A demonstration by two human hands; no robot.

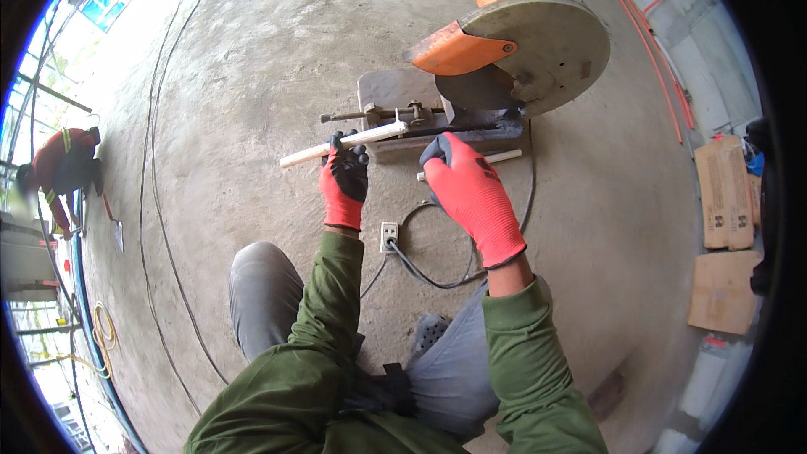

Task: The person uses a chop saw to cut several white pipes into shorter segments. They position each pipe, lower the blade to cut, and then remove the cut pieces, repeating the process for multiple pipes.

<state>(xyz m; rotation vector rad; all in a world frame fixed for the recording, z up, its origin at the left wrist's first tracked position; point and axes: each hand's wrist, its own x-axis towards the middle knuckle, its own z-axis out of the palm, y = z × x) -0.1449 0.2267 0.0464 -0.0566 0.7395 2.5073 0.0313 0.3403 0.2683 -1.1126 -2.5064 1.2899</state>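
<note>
Angled over the front of the saw base is a slim white pipe [313, 155], gripped near its middle by my left hand [345, 181] in a red and black glove. My right hand [472, 193], gloved alike, is closed just in front of the base; whatever its fingers hold, if anything, is hidden. A second white pipe [508, 156] runs behind that hand, its two ends showing on either side. The cut-off saw [548, 46] has an orange guard, a large round disc and a raised head. Its clamp screw [345, 117] lies along the metal base [395, 84].
A white socket outlet [389, 237] with a plugged-in black cable [437, 284] sits on the concrete floor before my knees. Long cables [151, 118] cross the left side, where another person [65, 160] bends down. Cardboard boxes [725, 292] and red tubes [643, 25] line the right wall.
</note>
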